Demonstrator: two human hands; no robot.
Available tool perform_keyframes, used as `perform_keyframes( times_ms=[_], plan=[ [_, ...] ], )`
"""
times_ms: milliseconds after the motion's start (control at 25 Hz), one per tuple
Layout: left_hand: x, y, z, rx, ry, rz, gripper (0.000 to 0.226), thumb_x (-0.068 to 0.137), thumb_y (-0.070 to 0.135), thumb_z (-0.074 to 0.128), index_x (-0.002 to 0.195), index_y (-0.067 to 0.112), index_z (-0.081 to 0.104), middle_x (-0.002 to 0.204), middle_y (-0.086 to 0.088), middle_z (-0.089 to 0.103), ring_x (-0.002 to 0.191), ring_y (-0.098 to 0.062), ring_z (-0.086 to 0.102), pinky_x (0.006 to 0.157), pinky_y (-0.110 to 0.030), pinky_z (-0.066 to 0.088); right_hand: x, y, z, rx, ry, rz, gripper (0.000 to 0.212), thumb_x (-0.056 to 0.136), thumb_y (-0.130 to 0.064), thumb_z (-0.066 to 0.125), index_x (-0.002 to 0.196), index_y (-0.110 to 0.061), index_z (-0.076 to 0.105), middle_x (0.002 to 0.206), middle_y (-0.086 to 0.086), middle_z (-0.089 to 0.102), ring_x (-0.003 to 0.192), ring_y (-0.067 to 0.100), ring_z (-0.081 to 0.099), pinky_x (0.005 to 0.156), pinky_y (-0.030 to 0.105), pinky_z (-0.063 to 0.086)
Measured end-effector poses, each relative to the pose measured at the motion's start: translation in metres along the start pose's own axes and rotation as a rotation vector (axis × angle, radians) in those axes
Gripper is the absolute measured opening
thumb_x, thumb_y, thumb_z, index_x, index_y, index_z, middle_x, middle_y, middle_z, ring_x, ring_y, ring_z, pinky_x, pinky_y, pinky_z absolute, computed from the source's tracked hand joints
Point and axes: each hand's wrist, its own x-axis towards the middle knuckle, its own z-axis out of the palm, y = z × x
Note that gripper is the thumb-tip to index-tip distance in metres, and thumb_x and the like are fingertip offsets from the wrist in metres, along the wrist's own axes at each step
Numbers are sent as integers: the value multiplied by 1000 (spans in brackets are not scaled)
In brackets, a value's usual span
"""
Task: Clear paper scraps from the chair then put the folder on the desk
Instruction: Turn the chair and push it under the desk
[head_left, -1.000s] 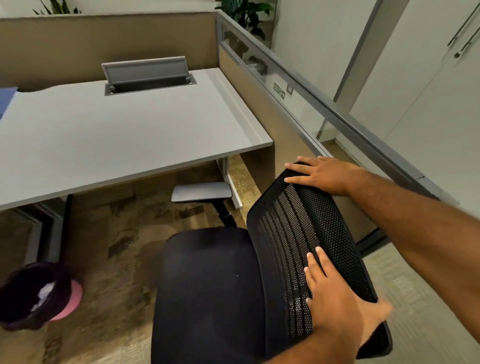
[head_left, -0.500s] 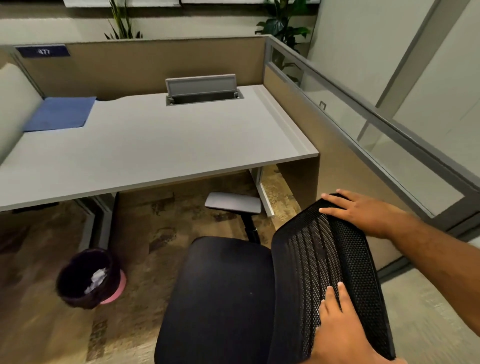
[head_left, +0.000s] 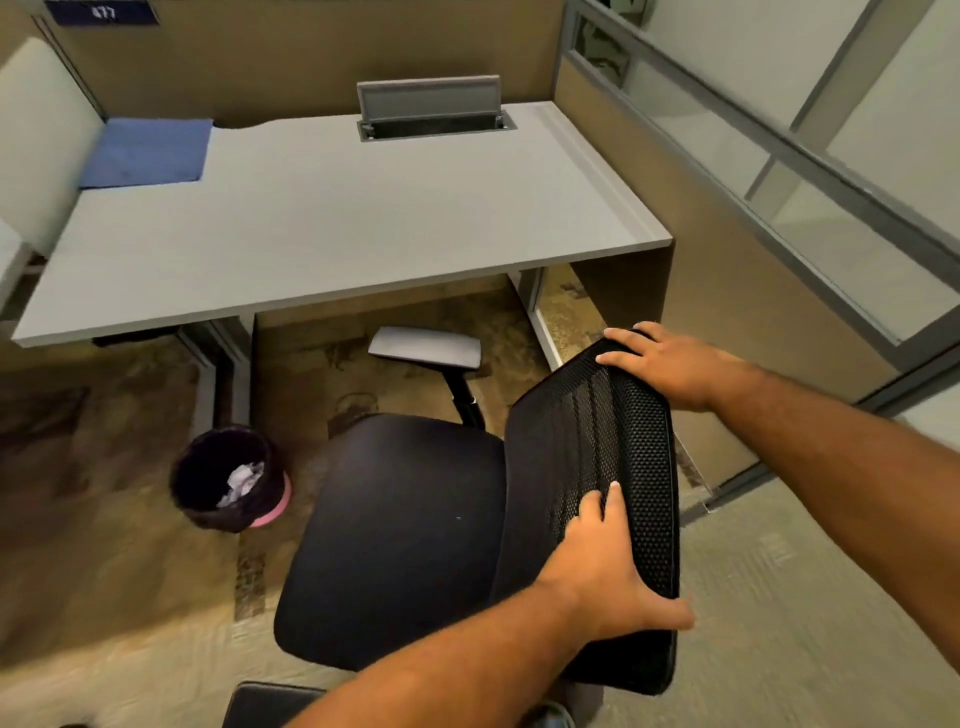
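Note:
A black office chair (head_left: 395, 530) stands in front of the grey desk (head_left: 332, 228), its seat bare. My left hand (head_left: 608, 571) grips the lower side of the mesh backrest (head_left: 623, 452), thumb wrapped behind it. My right hand (head_left: 670, 364) rests on the backrest's top edge, fingers curled over it. A blue folder (head_left: 148, 153) lies flat on the desk's far left corner. Crumpled white paper scraps (head_left: 241, 480) sit inside the dark bin (head_left: 228, 478) on the floor left of the chair.
A grey cable flap (head_left: 431, 104) stands raised at the desk's back edge. A tan partition with a glass top (head_left: 727, 218) runs along the right. The chair's grey armrest (head_left: 426, 347) points under the desk. Patterned carpet covers the floor.
The view has swung left and tilted down, bringing the blue folder and the whole bin into sight. Both hands keep their hold on the backrest; the chair has shifted slightly toward the desk.

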Motion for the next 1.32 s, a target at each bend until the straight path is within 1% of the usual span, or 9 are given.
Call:
perform_keyframes(
  times_ms=[160,320,560,800,960,1040,1160,1240,1320],
  plan=[
    [-23,-40,-21,19,-9,21,143,53,75,76,165,31,-1,169,9,9,153,-28,28,119,-46,39,8,-37,-6,40,-5,26,100,88,-25,79,163,-40,14,174,-4,-3,157,34,9,115,53,44],
    [-42,-70,-42,31,-6,54,137,55,71,77,164,35,2,167,9,14,150,-23,33,116,-44,43,11,-65,-12,72,14,44,90,92,-24,74,162,-37,18,174,-2,0,155,37,11,113,59,44],
    [-62,-103,-71,80,-36,95,136,59,71,80,165,35,4,165,15,17,146,-15,38,118,-37,40,14,-92,-15,100,14,79,89,90,-33,75,161,-34,21,172,5,6,151,42,17,112,62,43],
    [-84,-137,-102,120,-91,107,134,61,69,82,165,39,2,164,28,16,147,-4,32,122,-33,34,4,-121,-15,89,49,145,85,89,-38,74,159,-30,26,167,11,16,144,44,27,111,60,43],
    [-97,-159,-132,171,-137,96,131,63,65,84,164,46,2,163,30,18,147,-3,30,123,-34,30,4,-145,-19,89,78,205,76,89,-38,71,154,-27,32,162,12,26,138,42,34,107,58,45],
    [-103,-167,-147,204,-151,88,128,64,62,84,163,50,3,163,27,21,147,-5,32,123,-39,32,3,-155,-18,106,93,229,73,88,-37,69,152,-25,35,160,12,30,141,40,34,109,58,44],
    [-108,-177,-166,251,-164,75,123,64,60,83,161,54,8,159,22,30,145,-6,35,122,-42,35,-2,-166,-12,165,121,248,74,88,-35,68,153,-22,36,164,11,28,154,38,21,118,59,35],
    [-113,-183,-179,293,-170,59,117,64,61,82,159,59,13,151,23,38,140,-6,40,120,-42,37,-7,-175,-5,197,150,277,73,86,-32,68,152,-22,38,165,9,30,156,37,19,118,59,35],
    [-119,-191,-192,315,-168,26,111,63,64,81,155,63,20,148,23,43,135,-6,45,118,-41,40,-8,-185,-2,206,174,321,70,83,-32,68,147,-22,43,163,8,35,155,36,23,116,60,37]
  ],
)
